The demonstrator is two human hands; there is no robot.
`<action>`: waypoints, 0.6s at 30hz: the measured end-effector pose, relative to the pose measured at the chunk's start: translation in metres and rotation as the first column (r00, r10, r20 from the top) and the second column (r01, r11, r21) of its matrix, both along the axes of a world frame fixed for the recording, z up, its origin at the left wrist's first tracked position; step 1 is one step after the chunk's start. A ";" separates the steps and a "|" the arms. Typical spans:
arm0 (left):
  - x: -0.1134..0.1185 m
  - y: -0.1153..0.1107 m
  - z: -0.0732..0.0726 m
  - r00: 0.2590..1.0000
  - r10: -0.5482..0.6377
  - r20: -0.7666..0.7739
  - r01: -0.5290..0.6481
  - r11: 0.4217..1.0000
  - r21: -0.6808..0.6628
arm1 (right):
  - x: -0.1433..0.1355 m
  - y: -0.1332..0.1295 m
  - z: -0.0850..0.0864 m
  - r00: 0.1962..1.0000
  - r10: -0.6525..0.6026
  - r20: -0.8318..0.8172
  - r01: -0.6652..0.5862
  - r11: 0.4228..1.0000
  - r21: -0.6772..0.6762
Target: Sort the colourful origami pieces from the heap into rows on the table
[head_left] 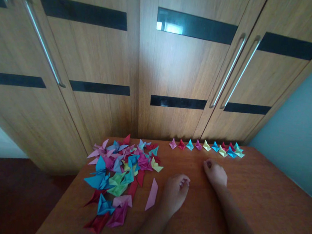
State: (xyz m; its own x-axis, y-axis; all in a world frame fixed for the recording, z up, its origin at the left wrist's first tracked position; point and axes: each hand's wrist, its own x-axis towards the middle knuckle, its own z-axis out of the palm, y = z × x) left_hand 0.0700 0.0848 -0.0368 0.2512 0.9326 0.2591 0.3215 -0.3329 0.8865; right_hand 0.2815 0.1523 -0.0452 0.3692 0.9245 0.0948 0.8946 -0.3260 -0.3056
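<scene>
My left hand (pixel 174 192) rests on the wooden table (pixel 261 206) with its fingers curled under, holding nothing that I can see. Just left of it lies a flat pink folded paper strip (pixel 152 194). My right hand (pixel 216 173) lies further back, fingers curled, knuckles on the tabletop. A heap of folded paper pieces (pixel 121 169) in blue, pink, red and green covers the table's left part. A row of small folded paper pieces (pixel 207 146) stands along the far edge, beyond my right hand.
Wooden wardrobe doors (pixel 175 70) with long metal handles (pixel 230 71) rise right behind the table. A pale blue wall (pixel 308 124) is on the right. Dark floor (pixel 7 193) shows left of the table's edge.
</scene>
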 end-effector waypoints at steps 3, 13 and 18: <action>-0.004 -0.002 0.006 1.000 0.022 -0.005 -0.022 1.000 0.002 | -0.028 -0.009 0.001 0.991 0.127 0.047 -0.129 0.991 0.037; -0.060 0.010 0.045 0.666 0.307 -0.679 -0.267 0.949 0.167 | -0.033 -0.013 -0.001 0.960 0.252 -0.123 -0.236 0.963 0.129; -0.062 0.017 0.040 0.568 0.302 -0.766 -0.247 0.950 0.192 | -0.031 -0.013 0.002 0.942 0.271 -0.199 -0.246 0.959 0.144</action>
